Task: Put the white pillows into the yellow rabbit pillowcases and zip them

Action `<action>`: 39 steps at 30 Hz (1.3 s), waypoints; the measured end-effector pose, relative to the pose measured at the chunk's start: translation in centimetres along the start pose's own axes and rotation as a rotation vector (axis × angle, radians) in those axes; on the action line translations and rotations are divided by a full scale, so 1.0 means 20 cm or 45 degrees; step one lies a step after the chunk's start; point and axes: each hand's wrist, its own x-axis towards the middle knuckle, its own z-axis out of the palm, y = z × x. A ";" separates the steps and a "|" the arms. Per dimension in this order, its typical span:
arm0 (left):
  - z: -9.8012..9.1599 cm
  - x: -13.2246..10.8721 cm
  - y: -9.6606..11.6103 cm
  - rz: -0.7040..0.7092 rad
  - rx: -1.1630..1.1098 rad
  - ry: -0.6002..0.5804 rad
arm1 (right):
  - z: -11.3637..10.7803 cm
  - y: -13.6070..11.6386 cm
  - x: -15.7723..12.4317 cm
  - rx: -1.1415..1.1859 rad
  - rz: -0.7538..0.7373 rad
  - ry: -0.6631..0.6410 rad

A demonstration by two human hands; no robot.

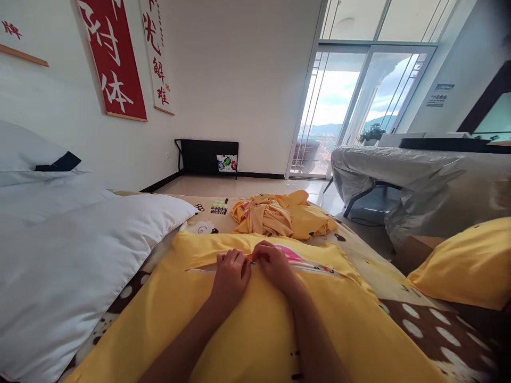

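We record matt, lightly creased cloth for the yellow pillowcase (pixel 255 324) at lower centre, smooth matt cloth for the white pillow (pixel 80 250) at left, a silvery, faintly shiny sheet for the cover (pixel 419 178) at right, and a glossy floor (pixel 239 186) at centre.

Hands: two, left hand (pixel 230 274) and right hand (pixel 275 263).
Yellow pillows: two. Near pillow (pixel 255 330) at the near edge of the bed (pixel 419 314), far pillow (pixel 467 260) past its right edge.
White pillows: two, front white pillow (pixel 80 244) and back white pillow (pixel 24 154), along the left edge.
Crumpled yellow cloth (pixel 279 215): one heap, far edge.
Wall banners: three. Red banner (pixel 114 58), white banner (pixel 157 53), cut-off banner (pixel 16 32).
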 end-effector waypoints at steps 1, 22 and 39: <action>0.00 0.00 0.00 0.012 0.011 -0.004 | -0.01 0.00 0.00 0.001 0.024 -0.013; -0.10 0.03 0.00 -0.216 -0.103 -0.038 | -0.08 -0.01 -0.02 0.049 0.109 -0.204; -0.35 -0.03 -0.25 -0.171 0.074 -0.089 | -0.01 -0.15 -0.01 -0.407 0.022 -0.211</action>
